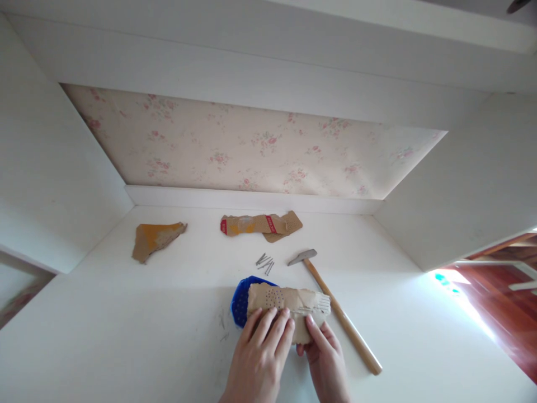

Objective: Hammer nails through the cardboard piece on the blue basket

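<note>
- I have both hands on one cardboard piece (308, 296), at the near side of the table, partly over a blue dish (239, 305).
- My left hand (262, 352) lies with its fingers spread across the near part of the cardboard, which I judge keeps it flat and steady; its thumb is out of sight, so I cannot tell whether it grips from below.
- My right hand (323, 352) pinches the near edge, thumb on top and fingers curled under, apparently to control the tilt.
- A patch of small dark holes sits beyond my left fingertips, uncovered, presumably so the surface can be seen.
- The blue dish shows only at its left side and far rim; I cannot tell whether the cardboard rests on it.
- The hammer (344, 321) lies just right of the cardboard, handle towards me, which seems to suit an easy pick-up.
- Loose nails (262, 259) lie together beyond the dish, probably grouped to stay within reach.
- A torn scrap (157, 240) and a printed cardboard strip (251, 225) lie farther back, apparently set aside from the working area.
</note>
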